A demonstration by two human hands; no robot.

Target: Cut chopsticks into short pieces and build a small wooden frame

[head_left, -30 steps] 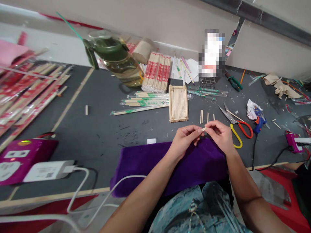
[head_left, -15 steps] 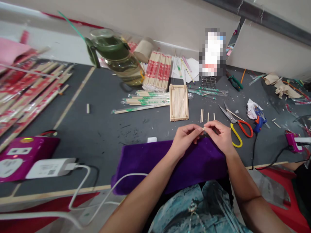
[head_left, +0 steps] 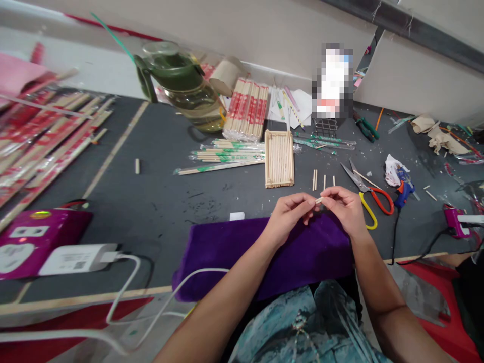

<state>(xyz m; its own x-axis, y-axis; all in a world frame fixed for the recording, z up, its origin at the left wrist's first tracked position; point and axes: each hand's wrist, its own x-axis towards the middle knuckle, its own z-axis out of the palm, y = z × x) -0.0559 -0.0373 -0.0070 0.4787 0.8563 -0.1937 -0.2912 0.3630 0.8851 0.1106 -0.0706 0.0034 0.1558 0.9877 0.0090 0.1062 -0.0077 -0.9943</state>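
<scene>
Between the fingertips of my left hand and my right hand is a short wooden stick piece, pinched from both ends. Both hands are closed above the far edge of a purple cloth. Just beyond them lie several cut stick pieces on the dark table. A small rectangular tray made of glued sticks lies past my left hand. To the right of my right hand are scissors with one red and one yellow handle, blades open.
Right of the scissors is a blue glue gun with its cord. Wrapped chopsticks, a chopstick bundle and a green-lidded jug stand at the back. A purple power strip with a white charger is at left. Green pliers lie behind.
My right hand has shifted slightly right, so more of the stick piece shows between the fingertips. My left hand has barely moved, and the things on the table stay where they were.
</scene>
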